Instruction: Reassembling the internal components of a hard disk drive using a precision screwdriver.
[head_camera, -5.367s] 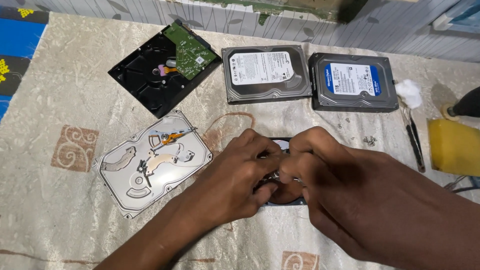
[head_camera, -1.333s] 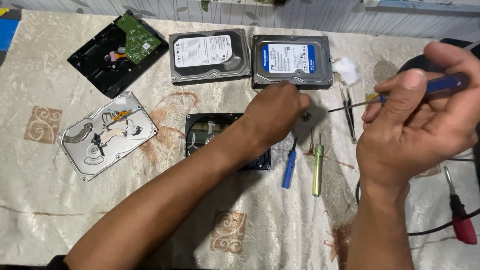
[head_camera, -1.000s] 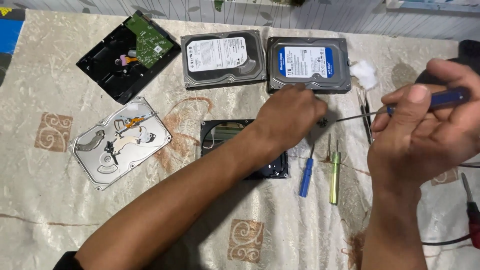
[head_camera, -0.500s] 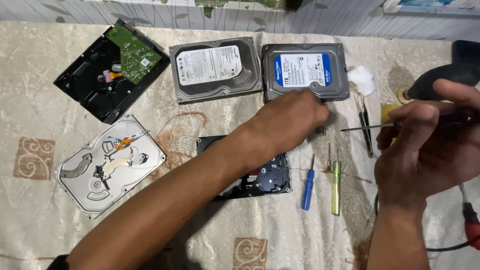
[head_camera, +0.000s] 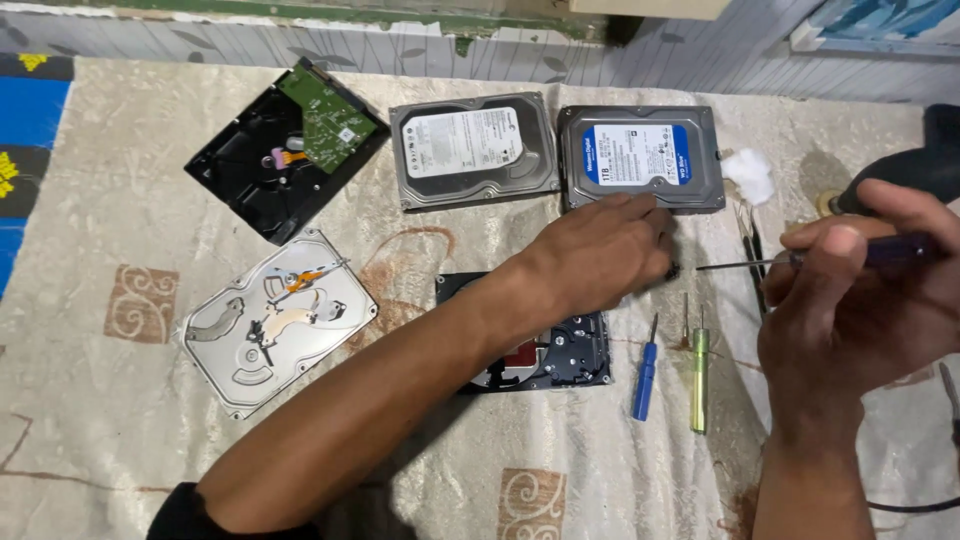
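Beside the blue-labelled drive (head_camera: 640, 155), left hand (head_camera: 605, 250) meets right hand's (head_camera: 860, 290) screwdriver (head_camera: 800, 260).

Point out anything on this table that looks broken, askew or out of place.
Three drives are taken apart. The top-left drive lies skewed, its green board lifted off at an angle. The silver lid lies apart and tilted. The black drive lies open under the left hand. Reddish stains mark the cloth.

Both hands off opened black drive (head_camera: 560, 350). Left hand (head_camera: 610, 250) now reaching to small screw beside blue-labelled drive (head_camera: 640, 155); right hand (head_camera: 860, 290) raised, gripping screwdriver (head_camera: 800, 260).
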